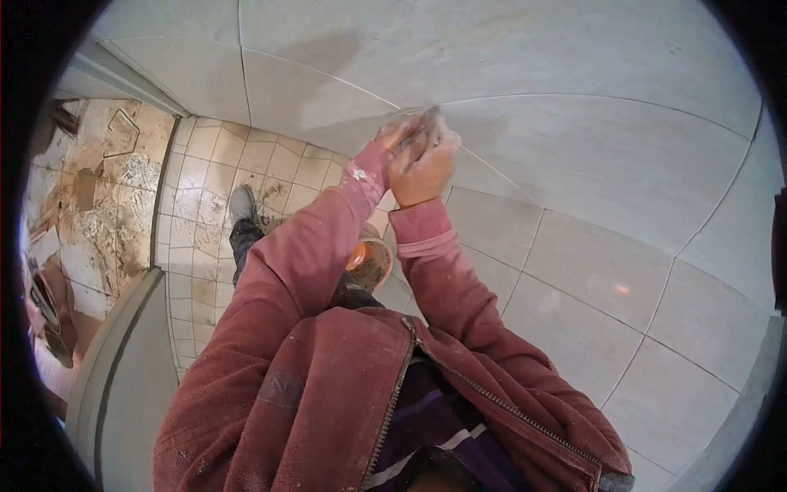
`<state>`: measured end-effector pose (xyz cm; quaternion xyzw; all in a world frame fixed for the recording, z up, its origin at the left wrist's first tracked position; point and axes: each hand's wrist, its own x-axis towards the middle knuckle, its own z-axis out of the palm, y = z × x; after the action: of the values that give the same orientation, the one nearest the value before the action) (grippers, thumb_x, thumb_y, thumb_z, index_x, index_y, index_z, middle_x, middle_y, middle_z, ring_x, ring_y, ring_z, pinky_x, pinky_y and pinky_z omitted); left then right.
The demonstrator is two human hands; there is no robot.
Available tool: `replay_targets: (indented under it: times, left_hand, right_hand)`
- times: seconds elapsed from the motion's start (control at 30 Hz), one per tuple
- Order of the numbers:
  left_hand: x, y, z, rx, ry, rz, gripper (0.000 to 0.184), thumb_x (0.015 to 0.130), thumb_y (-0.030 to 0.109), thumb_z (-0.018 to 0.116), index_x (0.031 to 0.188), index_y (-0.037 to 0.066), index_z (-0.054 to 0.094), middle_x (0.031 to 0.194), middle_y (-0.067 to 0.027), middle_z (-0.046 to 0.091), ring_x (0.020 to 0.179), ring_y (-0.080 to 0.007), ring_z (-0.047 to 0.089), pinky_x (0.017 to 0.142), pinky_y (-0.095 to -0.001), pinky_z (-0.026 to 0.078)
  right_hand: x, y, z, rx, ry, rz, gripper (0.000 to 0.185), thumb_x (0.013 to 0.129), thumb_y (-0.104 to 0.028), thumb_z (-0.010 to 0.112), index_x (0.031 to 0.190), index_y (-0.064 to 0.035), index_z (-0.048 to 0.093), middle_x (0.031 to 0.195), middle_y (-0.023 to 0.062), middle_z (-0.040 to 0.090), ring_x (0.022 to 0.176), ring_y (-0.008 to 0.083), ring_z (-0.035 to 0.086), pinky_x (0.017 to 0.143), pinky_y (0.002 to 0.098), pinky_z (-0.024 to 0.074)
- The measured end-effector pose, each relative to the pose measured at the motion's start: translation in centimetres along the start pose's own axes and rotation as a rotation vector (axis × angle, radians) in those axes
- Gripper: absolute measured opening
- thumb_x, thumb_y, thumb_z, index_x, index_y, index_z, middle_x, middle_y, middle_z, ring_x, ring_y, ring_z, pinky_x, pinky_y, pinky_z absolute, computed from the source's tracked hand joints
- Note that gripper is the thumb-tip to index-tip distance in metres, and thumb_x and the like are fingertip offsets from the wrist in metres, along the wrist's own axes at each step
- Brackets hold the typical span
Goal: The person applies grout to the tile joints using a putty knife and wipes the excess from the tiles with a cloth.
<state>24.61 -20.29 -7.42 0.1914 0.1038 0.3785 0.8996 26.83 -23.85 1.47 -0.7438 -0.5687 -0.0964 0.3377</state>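
Large pale tiles cover the wall (590, 156) across the upper and right parts of the frame. Nearest, at bottom centre, is a dusty reddish jacket (328, 369), unzipped over a dark striped shirt (434, 418), perhaps to leave the arms free. Up at upper centre, the left hand (397, 135) and right hand (425, 172) are brought together just before the wall, probably so that one can steady or work against the other. Their fingers are bent inward; blur hides how far open they are, and I cannot tell whether they hold anything. Lower, at the centre, a bucket (388, 261) with something orange (357, 256) inside stands low by the legs, likely to be within easy reach. Left of it, a shoe (243, 205) rests on soiled floor tiles (193, 172), apparently for a steady stance. Farthest, at the left edge, past a threshold (159, 197), a bent rod (134, 131) lies on stained, littered ground.
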Motion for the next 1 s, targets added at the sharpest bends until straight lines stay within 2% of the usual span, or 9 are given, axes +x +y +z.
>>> replay_targets:
  times: [0.13,0.2,0.33,0.67,0.73,0.8,0.9,0.97,1.0]
  left_hand:
    - [-3.5,-3.8,-1.3,-0.501,0.095,-0.180,0.038,0.086,0.027,0.052,0.113,0.001,0.049,0.108,-0.0083,0.056,0.098,-0.0189,0.054,0.082,-0.0302,0.045]
    - [-3.5,-3.4,-0.4,-0.707,0.186,-0.177,0.039,0.088,0.025,0.050,0.118,0.001,0.045,0.110,-0.0092,0.054,0.101,-0.0189,0.053,0.085,-0.0302,0.044]
    - [-1.0,-0.4,4.7,0.395,0.089,0.222,0.032,0.086,0.027,0.053,0.106,0.002,0.053,0.099,-0.0065,0.058,0.084,-0.0171,0.056,0.072,-0.0297,0.046]
    - [-0.5,4.2,7.5,-0.269,-0.057,-0.007,0.028,0.084,0.029,0.055,0.099,0.005,0.058,0.089,-0.0037,0.059,0.079,-0.0115,0.055,0.069,-0.0275,0.047]
    - [-1.7,0.6,5.0,-0.170,0.097,0.178,0.029,0.088,0.025,0.050,0.107,0.004,0.054,0.097,-0.0054,0.058,0.084,-0.0144,0.056,0.073,-0.0278,0.048]
    - [-6.2,-0.9,3.6,-0.482,0.363,-0.123,0.030,0.090,0.021,0.045,0.114,0.005,0.049,0.105,-0.0069,0.056,0.089,-0.0175,0.057,0.078,-0.0279,0.048]
    - [-3.9,-5.3,-1.4,-0.668,-0.014,0.109,0.030,0.091,0.020,0.041,0.116,0.005,0.047,0.110,-0.0086,0.054,0.092,-0.0198,0.057,0.081,-0.0282,0.047]
    - [-4.4,0.1,4.7,0.125,0.140,0.061,0.033,0.091,0.029,0.043,0.108,0.002,0.052,0.096,-0.0061,0.057,0.084,-0.0136,0.055,0.073,-0.0277,0.047]
    - [-3.4,3.0,8.0,-0.017,0.075,0.044,0.032,0.091,0.030,0.043,0.104,0.002,0.053,0.091,-0.0052,0.057,0.080,-0.0118,0.054,0.069,-0.0262,0.047]
  right_hand:
    - [-0.8,1.6,0.2,-0.171,-0.450,0.184,0.035,0.077,-0.011,0.049,0.111,-0.0022,0.048,0.101,0.0199,0.054,0.089,0.0354,0.055,0.074,0.0421,0.0457]
    - [-1.5,1.9,-0.4,-0.111,-0.358,-0.147,0.034,0.073,-0.009,0.051,0.104,0.0034,0.051,0.105,0.0224,0.049,0.091,0.0376,0.053,0.078,0.0401,0.0452]
    - [2.3,-0.9,-6.1,0.112,0.066,-0.128,0.030,0.078,-0.005,0.049,0.106,0.0034,0.047,0.098,0.0193,0.053,0.085,0.0316,0.056,0.072,0.0365,0.0453]
    - [3.4,-1.8,-4.7,-0.098,0.138,-0.203,0.037,0.072,-0.001,0.051,0.108,0.0063,0.046,0.096,0.0190,0.052,0.080,0.0334,0.055,0.072,0.0362,0.0447]
    - [1.6,-0.5,-2.6,-0.101,-0.102,-0.114,0.039,0.070,-0.002,0.052,0.109,0.0045,0.049,0.098,0.0212,0.052,0.084,0.0372,0.054,0.073,0.0376,0.0443]
    - [-2.8,3.1,-0.6,-0.084,-0.241,-0.026,0.040,0.071,-0.004,0.053,0.110,0.0019,0.048,0.095,0.0203,0.054,0.082,0.0365,0.055,0.070,0.0394,0.0456]
    - [-0.4,1.8,-0.7,-0.017,-0.217,-0.082,0.039,0.073,-0.007,0.054,0.111,-0.0005,0.047,0.094,0.0192,0.055,0.080,0.0361,0.056,0.068,0.0408,0.0466]
    - [0.4,-0.4,-6.0,-0.057,-0.039,-0.226,0.036,0.074,-0.007,0.053,0.109,0.0008,0.047,0.094,0.0187,0.055,0.077,0.0351,0.056,0.069,0.0387,0.0462]
    - [2.9,-1.1,-7.6,-0.092,0.063,-0.336,0.033,0.075,-0.006,0.052,0.107,0.0019,0.046,0.094,0.0185,0.055,0.076,0.0338,0.057,0.069,0.0369,0.0461]
